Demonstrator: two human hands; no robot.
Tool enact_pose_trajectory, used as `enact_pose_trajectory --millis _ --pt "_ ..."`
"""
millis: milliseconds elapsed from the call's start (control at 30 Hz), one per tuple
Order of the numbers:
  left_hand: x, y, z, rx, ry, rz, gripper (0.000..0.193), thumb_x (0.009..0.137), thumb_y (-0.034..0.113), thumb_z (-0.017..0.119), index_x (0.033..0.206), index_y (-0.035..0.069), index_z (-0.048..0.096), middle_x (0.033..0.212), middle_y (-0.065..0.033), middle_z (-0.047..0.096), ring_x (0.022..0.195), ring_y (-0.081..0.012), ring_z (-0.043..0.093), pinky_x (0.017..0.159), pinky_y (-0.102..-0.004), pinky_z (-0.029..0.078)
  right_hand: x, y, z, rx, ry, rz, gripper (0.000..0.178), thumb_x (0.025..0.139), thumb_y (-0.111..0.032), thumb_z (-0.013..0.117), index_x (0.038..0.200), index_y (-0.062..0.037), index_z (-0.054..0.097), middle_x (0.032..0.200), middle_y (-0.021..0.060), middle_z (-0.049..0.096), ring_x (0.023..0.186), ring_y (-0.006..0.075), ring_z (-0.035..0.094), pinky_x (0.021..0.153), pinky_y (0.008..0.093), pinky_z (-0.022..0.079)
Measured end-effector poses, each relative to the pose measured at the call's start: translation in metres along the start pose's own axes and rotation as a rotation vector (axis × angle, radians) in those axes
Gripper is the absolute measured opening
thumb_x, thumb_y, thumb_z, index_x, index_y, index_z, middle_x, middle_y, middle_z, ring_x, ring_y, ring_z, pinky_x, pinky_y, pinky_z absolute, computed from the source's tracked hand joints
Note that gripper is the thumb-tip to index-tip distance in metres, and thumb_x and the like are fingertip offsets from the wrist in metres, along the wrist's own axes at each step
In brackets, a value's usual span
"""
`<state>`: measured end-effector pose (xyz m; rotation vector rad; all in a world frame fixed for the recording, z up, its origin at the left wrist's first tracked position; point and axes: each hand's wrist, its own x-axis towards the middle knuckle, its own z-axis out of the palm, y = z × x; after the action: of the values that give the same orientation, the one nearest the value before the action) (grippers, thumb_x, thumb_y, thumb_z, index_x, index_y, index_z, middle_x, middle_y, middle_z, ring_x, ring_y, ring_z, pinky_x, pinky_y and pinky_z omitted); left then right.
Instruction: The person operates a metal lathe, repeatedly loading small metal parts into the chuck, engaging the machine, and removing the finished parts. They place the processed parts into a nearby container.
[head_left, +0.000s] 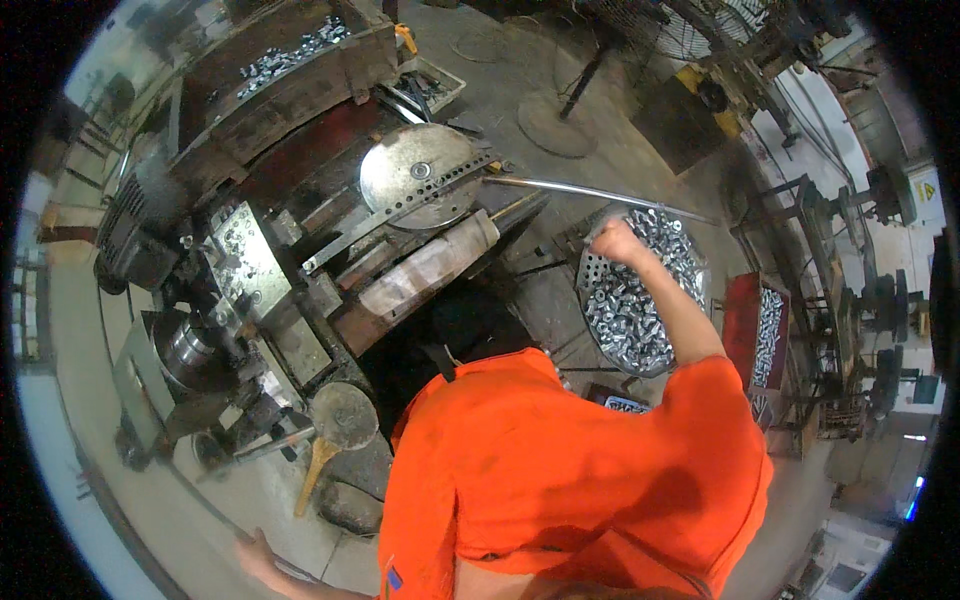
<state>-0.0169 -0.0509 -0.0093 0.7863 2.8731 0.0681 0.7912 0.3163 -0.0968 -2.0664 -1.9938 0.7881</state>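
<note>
My right hand (618,242) is closed at the far left edge of a round pan (597,268) with holes in its wall; its fingertips are partly hidden. The pan is heaped with small shiny metal fittings (635,320). Down at the lower left, my left hand (257,553) reaches out past the machine. Its fingers look closed round a thin dark rod (212,508) that slants up toward the machine's base, though the grip is small and unclear.
A machine with a round metal disc (415,165) stands in front of me. A trough of metal parts (295,60) lies behind it. A long shiny bar (600,188) sticks out rightward. To the right is a red bin (741,325). A wooden-handled tool (318,470) lies lower left.
</note>
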Motion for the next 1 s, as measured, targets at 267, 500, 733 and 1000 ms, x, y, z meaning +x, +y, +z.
enact_pose_trajectory --millis 267,500,733,1000 --pt "-0.05 0.224 -0.065 -0.832 -0.028 0.514 0.034 0.087 0.018 0.058 0.113 -0.004 0.056 0.101 -0.0089 0.062 0.088 -0.0152 0.06 0.078 -0.0284 0.046 -0.01 -0.22 -0.021 0.782 -0.289 -0.457 0.03 0.058 -0.002 0.054 0.082 -0.0051 0.072 0.101 0.0176 0.064 0.085 0.0188 0.062 0.075 0.0279 0.049" --pt "-0.106 0.378 -0.014 -1.451 -0.95 0.677 0.05 0.096 0.039 0.034 0.087 -0.003 0.06 0.072 -0.0129 0.063 0.069 -0.022 0.063 0.069 -0.0319 0.05 -0.035 -0.384 0.023 0.761 -0.313 -1.182 0.037 0.052 -0.002 0.055 0.086 -0.0075 0.07 0.104 0.016 0.062 0.097 0.0275 0.059 0.085 0.0322 0.045" --pt "-0.115 0.382 0.014 -2.169 -1.262 0.214 0.04 0.096 0.038 0.035 0.096 0.004 0.056 0.076 -0.0104 0.062 0.066 -0.0231 0.062 0.062 -0.0337 0.05 -0.045 -0.403 0.055 0.596 -0.085 -1.27 0.037 0.053 -0.008 0.057 0.089 -0.0062 0.068 0.109 0.0158 0.06 0.099 0.0328 0.055 0.087 0.0378 0.043" --pt "-0.117 0.379 -0.011 -1.836 -0.587 0.494 0.033 0.091 0.03 0.053 0.081 0.0 0.062 0.065 -0.0037 0.059 0.053 -0.0104 0.054 0.048 -0.023 0.043 -0.062 -0.412 0.05 0.456 -0.097 -1.286 0.038 0.054 -0.011 0.058 0.092 -0.0034 0.064 0.122 0.0229 0.049 0.106 0.0383 0.049 0.091 0.0402 0.04"
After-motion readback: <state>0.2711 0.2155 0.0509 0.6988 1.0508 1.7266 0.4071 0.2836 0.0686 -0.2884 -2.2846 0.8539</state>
